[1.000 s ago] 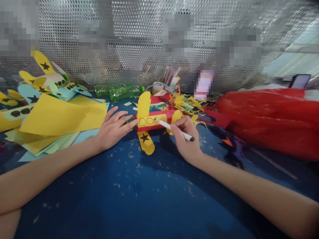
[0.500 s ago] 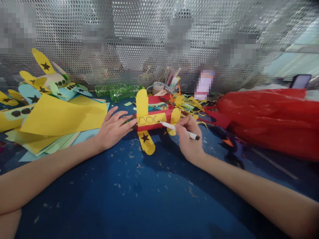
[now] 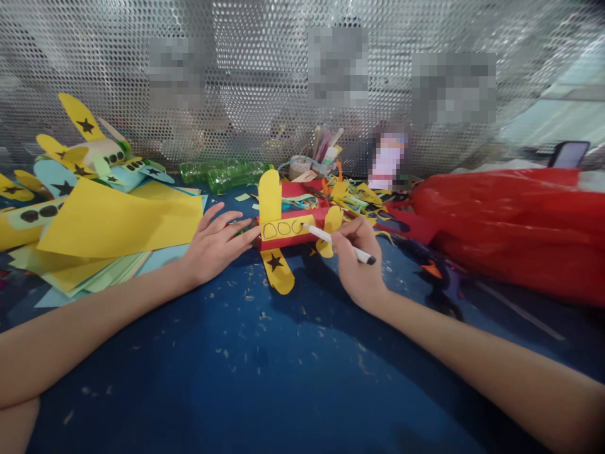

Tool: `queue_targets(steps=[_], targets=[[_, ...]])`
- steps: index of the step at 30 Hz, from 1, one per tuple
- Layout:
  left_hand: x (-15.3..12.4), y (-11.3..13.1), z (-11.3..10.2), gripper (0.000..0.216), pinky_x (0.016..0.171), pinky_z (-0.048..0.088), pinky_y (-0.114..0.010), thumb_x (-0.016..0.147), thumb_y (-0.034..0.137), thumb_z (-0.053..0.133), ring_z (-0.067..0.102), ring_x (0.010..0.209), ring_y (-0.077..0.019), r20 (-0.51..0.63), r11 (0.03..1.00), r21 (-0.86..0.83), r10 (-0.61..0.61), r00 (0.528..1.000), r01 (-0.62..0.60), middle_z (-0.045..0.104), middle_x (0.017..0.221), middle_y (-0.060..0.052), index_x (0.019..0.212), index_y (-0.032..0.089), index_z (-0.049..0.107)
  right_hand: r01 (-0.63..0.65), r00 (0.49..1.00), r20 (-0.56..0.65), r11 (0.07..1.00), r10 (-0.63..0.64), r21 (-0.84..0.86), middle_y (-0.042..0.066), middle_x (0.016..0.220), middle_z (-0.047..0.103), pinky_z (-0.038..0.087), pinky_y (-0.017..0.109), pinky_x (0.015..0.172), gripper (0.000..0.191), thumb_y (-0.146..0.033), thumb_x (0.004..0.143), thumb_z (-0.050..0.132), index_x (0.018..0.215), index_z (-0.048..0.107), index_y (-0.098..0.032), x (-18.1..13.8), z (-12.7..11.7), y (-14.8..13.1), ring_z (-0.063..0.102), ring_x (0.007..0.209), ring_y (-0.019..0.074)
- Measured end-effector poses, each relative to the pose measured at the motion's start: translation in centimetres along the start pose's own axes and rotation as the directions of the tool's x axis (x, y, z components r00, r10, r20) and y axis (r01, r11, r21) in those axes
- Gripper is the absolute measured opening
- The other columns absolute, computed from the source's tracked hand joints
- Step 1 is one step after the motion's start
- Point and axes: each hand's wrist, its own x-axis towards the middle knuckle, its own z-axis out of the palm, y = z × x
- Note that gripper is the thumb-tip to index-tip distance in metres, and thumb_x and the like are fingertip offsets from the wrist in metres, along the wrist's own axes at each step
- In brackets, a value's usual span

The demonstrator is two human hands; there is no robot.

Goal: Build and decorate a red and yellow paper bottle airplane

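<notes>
A toy airplane [image 3: 289, 239], with a red-wrapped body, yellow paper wings and a black star on the near wing, lies at the middle of the blue table. Along its side runs a yellow strip [image 3: 283, 228] with several hand-drawn rounded outlines. At the plane's nose, my left hand [image 3: 215, 247] holds the front end with its fingertips; the thumb is hidden. My right hand [image 3: 362, 265] pinches a white marker [image 3: 326, 237] with a black end. The marker's tip touches the strip at the rightmost outline.
Yellow paper sheets [image 3: 123, 217] and other finished toy planes [image 3: 94, 154] are on the left. Green plastic bottles [image 3: 227, 174] and paper scraps [image 3: 354, 195] lie behind. A red plastic bag [image 3: 515, 233] and a purple glue gun-like tool [image 3: 439, 274] are to the right. A perforated metal screen [image 3: 265, 75] stands behind.
The marker tip has moved slightly up along the third outline, which now looks closed on its right side. My left hand and the plane have stayed in place.
</notes>
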Motion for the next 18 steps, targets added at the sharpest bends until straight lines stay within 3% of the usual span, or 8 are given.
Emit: queue_targets(steps=[10,18], targets=[[0.06,0.16,-0.13,0.026,0.112,0.034,-0.044,0.093,0.033,0.06,0.059,0.113,-0.0194,-0.031,1.0,0.02,0.019,0.999,-0.018,0.073,0.112,0.002,0.119,0.029,0.06,0.014,0.999,0.044,1.0,-0.013,-0.014,-0.006,0.061,0.042,0.029,0.027,0.046,0.018,-0.02,0.084,0.057,0.073,0.043,-0.024,-0.17,0.06,0.2,0.036,0.049,0.01],[-0.08,-0.25,0.01,0.033,0.112,0.032,-0.048,0.092,0.032,0.061,0.057,0.113,-0.0219,0.03,0.996,-0.082,-0.033,0.999,0.035,0.072,0.113,0.001,0.125,0.029,0.058,0.066,0.992,-0.107,0.998,-0.066,-0.005,-0.004,0.06,0.041,0.031,0.03,0.049,0.018,-0.014,0.083,0.052,0.072,0.043,-0.025,0.68,-0.21,0.63,0.036,0.052,0.0137]])
